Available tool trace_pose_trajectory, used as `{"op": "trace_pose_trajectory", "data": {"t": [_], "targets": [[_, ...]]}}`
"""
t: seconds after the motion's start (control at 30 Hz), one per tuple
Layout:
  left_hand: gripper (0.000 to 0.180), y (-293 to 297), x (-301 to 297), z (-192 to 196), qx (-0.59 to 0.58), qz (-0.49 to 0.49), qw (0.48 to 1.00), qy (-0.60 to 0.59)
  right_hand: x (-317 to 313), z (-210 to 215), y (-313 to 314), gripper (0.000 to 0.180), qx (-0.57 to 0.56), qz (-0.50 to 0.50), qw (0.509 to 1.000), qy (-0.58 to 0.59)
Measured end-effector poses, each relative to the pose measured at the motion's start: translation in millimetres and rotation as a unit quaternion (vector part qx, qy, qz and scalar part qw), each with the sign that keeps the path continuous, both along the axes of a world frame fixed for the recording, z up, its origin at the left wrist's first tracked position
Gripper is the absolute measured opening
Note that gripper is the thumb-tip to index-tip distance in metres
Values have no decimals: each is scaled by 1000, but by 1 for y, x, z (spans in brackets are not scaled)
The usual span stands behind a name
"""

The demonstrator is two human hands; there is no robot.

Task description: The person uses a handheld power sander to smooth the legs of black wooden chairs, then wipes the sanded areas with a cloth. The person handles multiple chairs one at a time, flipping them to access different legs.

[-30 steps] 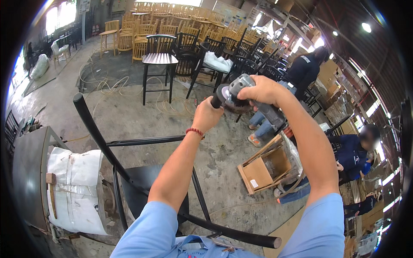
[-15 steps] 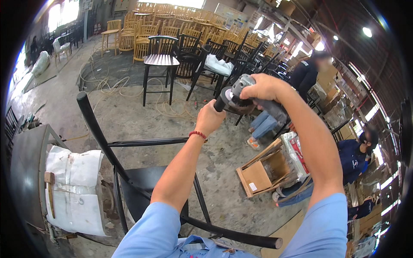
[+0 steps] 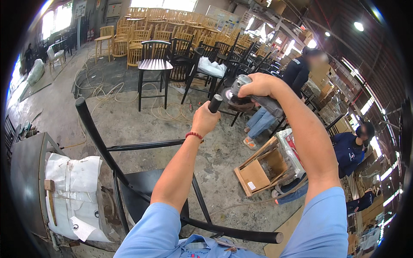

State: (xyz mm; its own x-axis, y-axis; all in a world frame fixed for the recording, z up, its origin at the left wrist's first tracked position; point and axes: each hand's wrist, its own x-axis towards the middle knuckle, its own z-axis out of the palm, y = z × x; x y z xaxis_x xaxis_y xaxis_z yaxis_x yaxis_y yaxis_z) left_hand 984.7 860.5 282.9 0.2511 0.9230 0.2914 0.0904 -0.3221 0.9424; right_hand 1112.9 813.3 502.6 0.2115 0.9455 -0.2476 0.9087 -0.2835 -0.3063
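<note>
Head view: left hand (image 3: 205,120) clenched on the black chair leg (image 3: 214,104), at 12 o'clock from the seat. Right hand (image 3: 258,86) grasps the angle grinder (image 3: 251,99), disc just beside the leg tip. Judgement: keep the leg braced, disc flat, pressure light, fingers clear of the disc.

Around the raised angle grinder (image 3: 251,99), bare concrete floor (image 3: 129,124) lies open at nine o'clock and below, past the left hand (image 3: 205,121). At six o'clock the black chair frame (image 3: 129,172) bars the way down, its rails crossing under both forearms. At four o'clock stands an open wooden crate (image 3: 260,170); twelve o'clock is crowded with stacked chairs (image 3: 172,43), and seated people fill three o'clock.
</note>
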Motion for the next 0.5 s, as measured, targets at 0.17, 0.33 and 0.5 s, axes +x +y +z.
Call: {"op": "trace_pose_trajectory", "data": {"t": [0.17,0.33,0.5], "targets": [[28,1,-2,1,-15,1,1000,-10,-4,9,-13,52,13,1,996,93],[28,3,1,-2,3,-6,1000,-9,-3,-3,-13,53,-4,-9,999,32],[29,5,-3,-3,4,1,1000,-1,1,-3,-25,47,45,-27,991,126]]}}
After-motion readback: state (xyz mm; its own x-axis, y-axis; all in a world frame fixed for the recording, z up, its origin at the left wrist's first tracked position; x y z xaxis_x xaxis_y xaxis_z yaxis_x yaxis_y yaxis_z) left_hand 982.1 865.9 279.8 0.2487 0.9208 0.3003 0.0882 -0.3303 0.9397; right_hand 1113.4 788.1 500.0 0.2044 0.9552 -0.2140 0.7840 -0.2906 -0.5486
